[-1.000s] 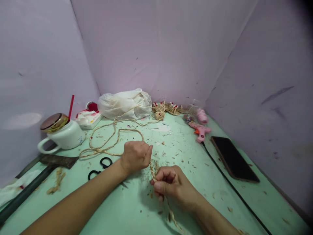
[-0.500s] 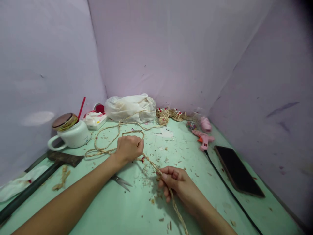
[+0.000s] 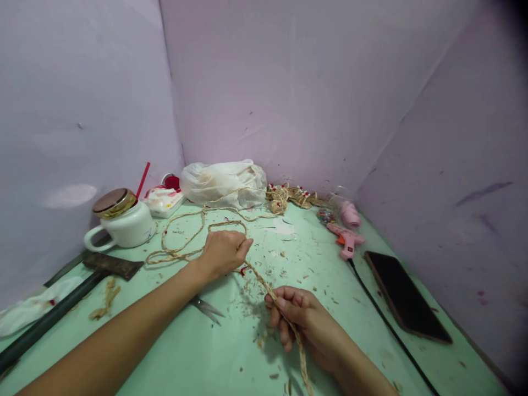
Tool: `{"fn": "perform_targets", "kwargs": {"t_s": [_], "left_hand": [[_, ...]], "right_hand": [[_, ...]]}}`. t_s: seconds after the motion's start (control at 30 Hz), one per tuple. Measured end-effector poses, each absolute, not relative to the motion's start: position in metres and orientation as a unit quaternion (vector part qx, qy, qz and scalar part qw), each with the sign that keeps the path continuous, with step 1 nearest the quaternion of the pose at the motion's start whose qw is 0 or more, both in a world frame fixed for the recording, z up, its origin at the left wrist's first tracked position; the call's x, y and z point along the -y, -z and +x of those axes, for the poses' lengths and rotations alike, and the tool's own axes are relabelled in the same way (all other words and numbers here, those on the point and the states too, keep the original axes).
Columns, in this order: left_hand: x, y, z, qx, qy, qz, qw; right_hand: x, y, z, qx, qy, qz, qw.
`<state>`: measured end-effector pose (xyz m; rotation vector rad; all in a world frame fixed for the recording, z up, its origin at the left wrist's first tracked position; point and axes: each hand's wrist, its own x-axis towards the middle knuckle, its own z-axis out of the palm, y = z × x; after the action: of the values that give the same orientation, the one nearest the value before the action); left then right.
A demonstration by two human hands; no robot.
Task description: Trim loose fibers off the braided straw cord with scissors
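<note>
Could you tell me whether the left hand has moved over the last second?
Yes. Judged against the white mug, the left hand has shifted left toward it, away from the pink glue gun.

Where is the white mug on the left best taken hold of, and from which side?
By its handle, coming from the left: the mug stands upright with the loop sticking out leftward, unobstructed. The gold lid and red straw would likely hinder a grip from above.
</note>
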<state>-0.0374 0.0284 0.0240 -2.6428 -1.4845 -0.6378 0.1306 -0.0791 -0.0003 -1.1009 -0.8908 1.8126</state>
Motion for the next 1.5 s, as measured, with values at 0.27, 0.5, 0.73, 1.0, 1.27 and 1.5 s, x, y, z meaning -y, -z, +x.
{"fn": "perform_targets", "kwargs": {"t_s": [0.27, 0.5, 0.73, 1.0, 1.27, 1.5], "left_hand": [[-0.022, -0.027, -0.032, 0.442, 0.204, -0.873, -0.030], [-0.024, -0.024, -0.032, 0.448, 0.203, -0.870, -0.040], [-0.017, -0.030, -0.029, 0.449, 0.214, -0.865, -0.062], [0.002, -0.039, -0.016, 0.359, 0.161, -0.906, -0.154], [-0.030, -0.049, -0.036, 0.427, 0.193, -0.876, -0.115], [-0.030, -0.050, -0.038, 0.423, 0.227, -0.872, -0.098]], "right_hand": [[0.079, -0.005, 0.134, 0.317, -0.748, -0.417, 0.407], [0.077, -0.003, 0.137, 0.256, -0.783, -0.407, 0.394], [0.078, -0.005, 0.137, 0.245, -0.785, -0.411, 0.394], [0.076, -0.003, 0.139, 0.267, -0.787, -0.384, 0.403], [0.075, -0.001, 0.143, 0.248, -0.804, -0.353, 0.409], [0.076, 0.001, 0.137, 0.322, -0.738, -0.402, 0.436]]}}
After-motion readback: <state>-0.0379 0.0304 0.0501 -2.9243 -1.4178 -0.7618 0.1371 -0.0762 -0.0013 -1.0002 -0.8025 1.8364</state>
